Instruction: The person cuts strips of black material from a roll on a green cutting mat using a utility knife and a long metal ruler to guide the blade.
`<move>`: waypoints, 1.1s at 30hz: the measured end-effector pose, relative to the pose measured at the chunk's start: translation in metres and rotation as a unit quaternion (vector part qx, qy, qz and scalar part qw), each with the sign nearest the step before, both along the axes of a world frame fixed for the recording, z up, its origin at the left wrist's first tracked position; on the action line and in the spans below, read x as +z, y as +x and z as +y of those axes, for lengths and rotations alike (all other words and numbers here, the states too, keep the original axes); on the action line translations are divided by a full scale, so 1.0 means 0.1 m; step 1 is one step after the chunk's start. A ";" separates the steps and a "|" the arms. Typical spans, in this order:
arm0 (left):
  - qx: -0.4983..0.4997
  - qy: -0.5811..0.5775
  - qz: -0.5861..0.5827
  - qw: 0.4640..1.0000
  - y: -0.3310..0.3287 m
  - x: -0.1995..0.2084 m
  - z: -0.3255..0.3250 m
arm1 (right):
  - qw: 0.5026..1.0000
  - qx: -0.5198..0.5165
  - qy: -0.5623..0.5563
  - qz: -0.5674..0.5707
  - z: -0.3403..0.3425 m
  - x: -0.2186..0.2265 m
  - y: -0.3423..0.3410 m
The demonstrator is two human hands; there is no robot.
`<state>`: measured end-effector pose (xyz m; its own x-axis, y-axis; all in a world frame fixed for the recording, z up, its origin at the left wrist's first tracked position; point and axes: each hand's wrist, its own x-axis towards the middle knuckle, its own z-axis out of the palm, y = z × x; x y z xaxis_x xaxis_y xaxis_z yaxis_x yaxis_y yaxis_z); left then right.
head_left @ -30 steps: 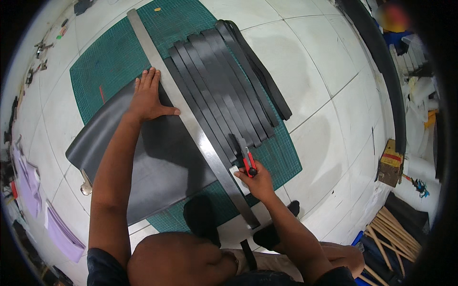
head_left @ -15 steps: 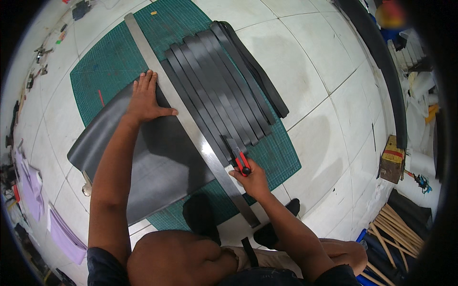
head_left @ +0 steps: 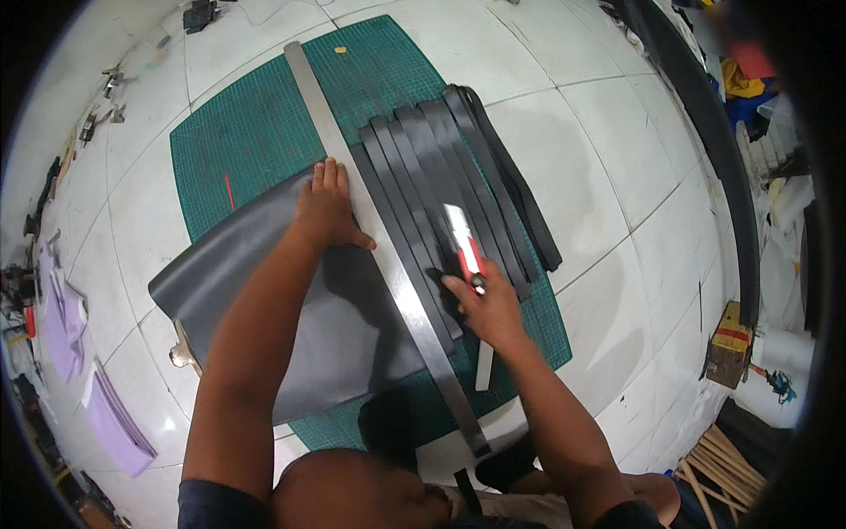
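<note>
Mid-frame, the steel ruler (head_left: 388,257) is best pinned by the spread left hand (head_left: 327,212); the red utility knife (head_left: 468,254), gripped by the right hand (head_left: 495,310), should be guided alongside.

The only view looked down from the person's head; its wide fisheye lens faced the floor (head_left: 608,353), near enough that the green mat (head_left: 251,123) spanned its middle.
</note>
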<state>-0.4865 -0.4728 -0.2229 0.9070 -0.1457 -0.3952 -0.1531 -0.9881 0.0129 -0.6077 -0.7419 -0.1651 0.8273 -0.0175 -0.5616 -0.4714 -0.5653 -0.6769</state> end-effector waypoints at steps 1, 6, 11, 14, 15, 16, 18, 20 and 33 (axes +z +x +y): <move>0.001 -0.008 -0.002 1.000 0.03 0.03 -0.05 | 0.997 0.041 -0.043 -0.057 0.05 -0.23 0.15; 0.007 -0.031 0.036 0.999 0.07 0.06 -0.13 | 0.983 0.126 -0.109 -0.076 0.79 -0.37 0.99; 0.018 -0.011 0.056 0.998 0.03 0.09 -0.05 | 0.967 0.202 -0.137 -0.073 1.29 -0.25 1.35; 0.023 -0.009 0.073 0.997 0.06 0.10 -0.09 | 0.964 0.203 -0.156 -0.077 1.37 -0.33 1.43; 0.020 -0.013 0.073 0.997 0.07 0.11 -0.11 | 0.963 0.202 -0.163 -0.079 1.37 -0.36 1.44; 0.020 -0.014 0.073 0.997 0.07 0.13 -0.10 | 0.962 0.204 -0.160 -0.083 1.38 -0.38 1.45; 0.017 -0.012 0.073 0.997 0.07 0.13 -0.10 | 0.962 0.207 -0.156 -0.090 1.38 -0.42 1.45; 0.016 -0.004 0.073 0.997 0.06 0.12 -0.08 | 0.959 0.220 -0.154 -0.093 1.41 -0.39 1.43; 0.007 0.041 0.054 0.998 0.09 0.10 -0.09 | 0.963 0.226 -0.148 0.018 1.07 -0.06 0.93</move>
<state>-0.4777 -0.4818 -0.2128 0.8606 -0.0963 -0.5001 -0.1406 -0.9887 -0.0516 -0.5142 -0.6352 -0.1712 0.7684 0.1752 -0.6155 -0.1526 -0.8839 -0.4421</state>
